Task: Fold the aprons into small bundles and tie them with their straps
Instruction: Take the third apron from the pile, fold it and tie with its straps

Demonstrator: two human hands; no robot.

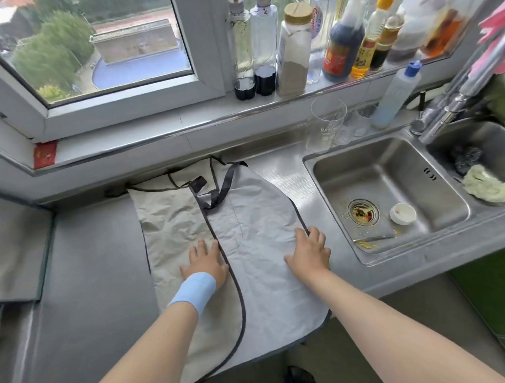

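Kitchen surface point(99, 254) left of the sink point(402, 169) carries the apron point(261, 219). The left grip point(206, 260) and right grip point(309, 253) lie flat and unclenched on it. Best to press creases out before folding.

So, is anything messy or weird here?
Yes, the sink is messy. Yellowish food bits lie round its drain, and a small white cap sits next to it. The grey apron is also wrinkled, and its near end hangs off the front of the counter.
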